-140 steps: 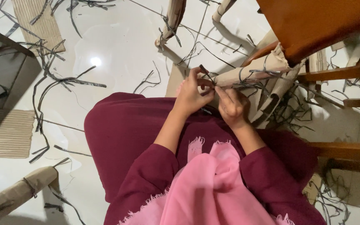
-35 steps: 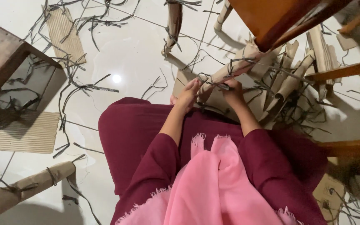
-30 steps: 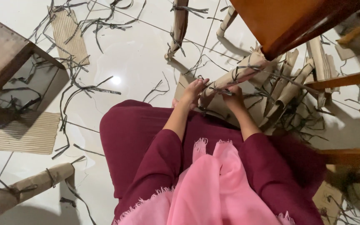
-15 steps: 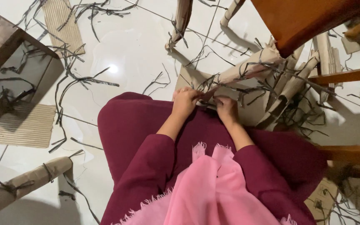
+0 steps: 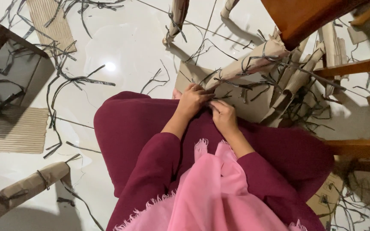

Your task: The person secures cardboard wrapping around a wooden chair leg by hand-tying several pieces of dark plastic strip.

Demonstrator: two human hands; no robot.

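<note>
2 hands meet at my knees: my left hand (image 5: 195, 100) and my right hand (image 5: 223, 116) sit side by side over my maroon skirt (image 5: 142, 128), fingers curled around the near end of a rolled brown cardboard tube (image 5: 247, 64) bound with thin dark strips (image 5: 236, 83). My left hand's fingers close on the tube's lower end; my right hand's fingers are bent inward just beside them, pinching at a strip, though I cannot tell exactly what they grip. The tube slants up and away to my right, its far end resting among a heap of similar rolls (image 5: 296, 81) beneath the seat of a wooden chair (image 5: 309, 17). A flat cardboard sheet (image 5: 189, 75) lies on the floor under the tube. A pink scarf (image 5: 219, 192) hangs down over my lap. On the white tiled floor (image 5: 125, 47), loose dark strips are scattered all around. 1 more bound roll (image 5: 22, 190) lies at my lower left, another (image 5: 177, 17) stands near the top of the view, and 2 pieces of corrugated cardboard (image 5: 16, 130) lie to my left.
</note>
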